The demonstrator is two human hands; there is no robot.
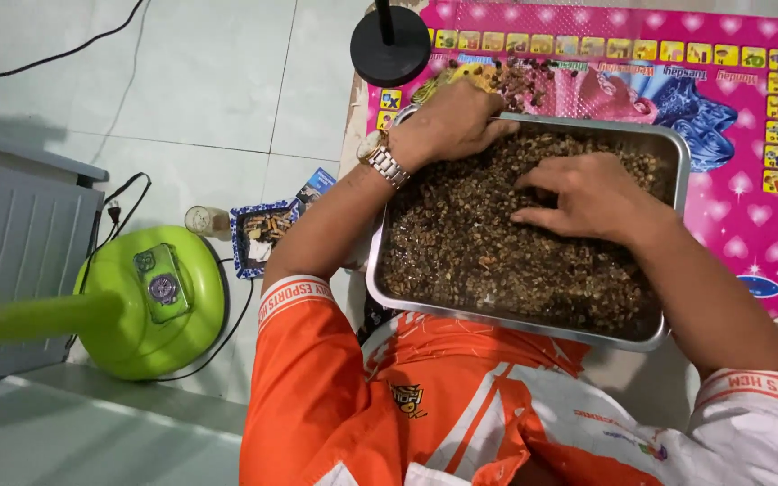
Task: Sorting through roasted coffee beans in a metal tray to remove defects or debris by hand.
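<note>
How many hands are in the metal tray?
2. The left hand rests at the tray's far left corner; the right hand lies flat on the brown bits near the middle. No others show.

Floor under me: pale glossy tiles with thin grout lines, evenly lit, soft reflections. A black cable crosses the upper left. At far left, a grey ribbed cabinet. Beside it stands a lime-green fan base with its cord trailing. Ahead, a low table carries a pink patterned mat; a black round stand base sits on its corner.
</note>
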